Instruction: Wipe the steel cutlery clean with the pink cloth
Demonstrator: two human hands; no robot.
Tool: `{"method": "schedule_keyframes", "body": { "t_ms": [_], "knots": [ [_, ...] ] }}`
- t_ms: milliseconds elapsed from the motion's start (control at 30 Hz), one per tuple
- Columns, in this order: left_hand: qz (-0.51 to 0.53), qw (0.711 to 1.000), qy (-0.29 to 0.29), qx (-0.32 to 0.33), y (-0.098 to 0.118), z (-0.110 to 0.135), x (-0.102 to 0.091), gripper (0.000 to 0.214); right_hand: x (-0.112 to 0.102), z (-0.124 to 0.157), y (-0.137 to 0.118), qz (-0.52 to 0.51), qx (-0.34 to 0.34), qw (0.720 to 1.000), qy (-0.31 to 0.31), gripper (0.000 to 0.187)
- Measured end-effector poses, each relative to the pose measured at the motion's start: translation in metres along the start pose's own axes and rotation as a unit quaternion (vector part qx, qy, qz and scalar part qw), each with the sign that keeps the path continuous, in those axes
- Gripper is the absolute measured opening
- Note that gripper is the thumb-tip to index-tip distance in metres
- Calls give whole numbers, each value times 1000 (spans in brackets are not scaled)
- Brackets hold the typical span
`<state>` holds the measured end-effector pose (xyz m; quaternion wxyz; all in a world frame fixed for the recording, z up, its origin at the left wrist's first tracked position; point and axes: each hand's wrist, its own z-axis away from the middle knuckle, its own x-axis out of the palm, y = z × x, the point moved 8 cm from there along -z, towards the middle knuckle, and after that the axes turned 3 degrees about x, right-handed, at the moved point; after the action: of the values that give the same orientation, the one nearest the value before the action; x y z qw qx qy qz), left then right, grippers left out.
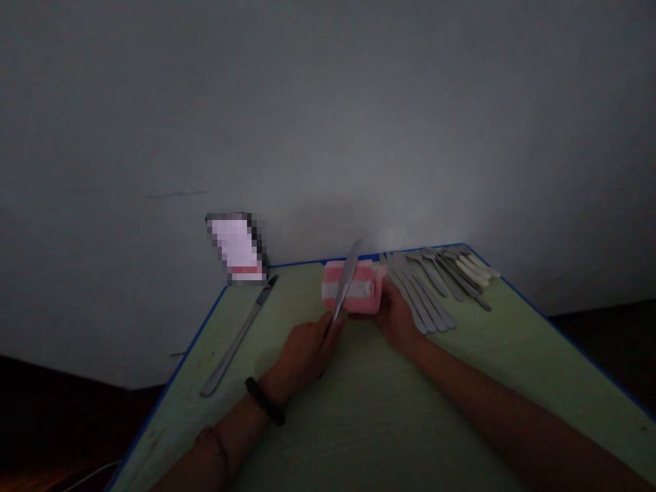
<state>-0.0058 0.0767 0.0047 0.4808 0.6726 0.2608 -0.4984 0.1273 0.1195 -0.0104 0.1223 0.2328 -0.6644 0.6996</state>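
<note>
My left hand [306, 352] is closed around the handle of a metal table knife [347, 279], whose blade points up and away over a pink and white striped cloth [363, 287]. My right hand [393, 316] grips that folded cloth from the right side, just above the table. The blade lies against the cloth's front.
The pale green table [389, 410] has a blue rim and stands against a grey wall. Another knife [236, 338] lies at the left. Several pieces of cutlery [435, 283] lie in a row at the back right. A blurred-out rectangle [236, 247] leans on the wall.
</note>
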Motion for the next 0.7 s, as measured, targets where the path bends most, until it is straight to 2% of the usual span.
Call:
{"method": "schedule_keyframes", "body": {
  "t_ms": [67,133,267,467,567,700],
  "knots": [
    [-9,1000,4,1,0,0,-1,39,3,-2,5,-54,25,998,-30,46],
    [-18,1000,5,4,0,0,-1,40,1,-4,6,-79,23,996,-39,40],
    [-49,999,-2,6,0,-1,1,43,2,-3,2,-3,-13,999,-49,25],
    [-97,995,-8,31,6,0,4,47,17,-1,2,69,-15,989,-130,25],
    [-104,994,-11,35,9,1,4,45,13,-3,8,84,-3,989,-120,26],
    [-84,995,-10,60,16,3,1,36,5,-8,14,9,20,997,-77,28]
  ]
}}
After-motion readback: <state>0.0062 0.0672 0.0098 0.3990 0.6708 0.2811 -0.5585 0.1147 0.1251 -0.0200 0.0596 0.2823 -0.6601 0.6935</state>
